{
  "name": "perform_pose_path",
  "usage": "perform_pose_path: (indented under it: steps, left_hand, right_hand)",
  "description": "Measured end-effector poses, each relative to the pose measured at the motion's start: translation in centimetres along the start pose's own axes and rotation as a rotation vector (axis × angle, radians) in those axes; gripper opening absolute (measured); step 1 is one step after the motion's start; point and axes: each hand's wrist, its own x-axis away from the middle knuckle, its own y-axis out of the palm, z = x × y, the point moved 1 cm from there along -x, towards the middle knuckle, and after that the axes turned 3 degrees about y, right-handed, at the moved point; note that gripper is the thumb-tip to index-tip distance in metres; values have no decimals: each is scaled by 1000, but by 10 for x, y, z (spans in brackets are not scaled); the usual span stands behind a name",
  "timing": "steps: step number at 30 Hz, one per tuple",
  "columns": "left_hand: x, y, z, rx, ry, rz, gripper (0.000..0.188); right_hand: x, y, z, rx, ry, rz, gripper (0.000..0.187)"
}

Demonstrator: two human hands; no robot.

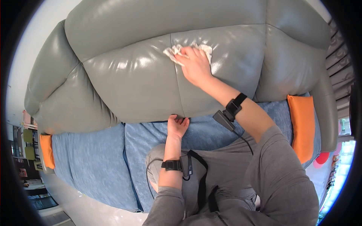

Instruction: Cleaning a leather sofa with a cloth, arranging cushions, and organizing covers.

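Observation:
A crumpled off-white cloth (205,49) lies pressed against the grey leather sofa back (132,86), just right of its vertical seam. My right hand (195,66) is closed over the cloth, its fingers bunching the fabric. Lower down, my left hand (178,126) touches the bottom edge of the same back cushion, where it meets the blue seat cushion (211,132). The left fingers are curled up at that edge, and their tips are partly tucked under the leather.
An orange pillow (301,126) leans at the right end of the sofa; another orange pillow (47,150) is at the left end. Black straps with small devices sit on both my forearms, with cables hanging. Pale floor (98,203) shows at lower left.

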Motion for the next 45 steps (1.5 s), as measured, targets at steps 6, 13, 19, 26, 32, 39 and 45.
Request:
perform_pose_path:
  steps: [6, 13, 19, 26, 32, 39, 45]
  left_hand:
    - [-4, -6, 3, -3, -8, 44, 42]
    - [2, -1, -1, 40, -30, -4, 43]
    - [0, -17, 7, 60, -97, -107, 47]
    - [5, -15, 8, -57, -38, -127, 46]
    - [6, -7, 2, 6, -96, -82, 48]
    - [12, -1, 2, -10, 12, -44, 50]
    - [0, -6, -3, 17, -4, -8, 46]
  right_hand:
    - [113, 16, -16, -50, -185, -319, 24]
    - [170, 13, 1, -51, -478, -683, 21]
    - [193, -49, 64, -75, -617, -858, 17]
    - [96, -159, 104, 170, -376, -750, 31]
    - [-30, -142, 116, 19, -197, -134, 33]
    - [41, -74, 107, -134, -90, -276, 25]
    - [200, -64, 105, -119, -5, -903, 16]
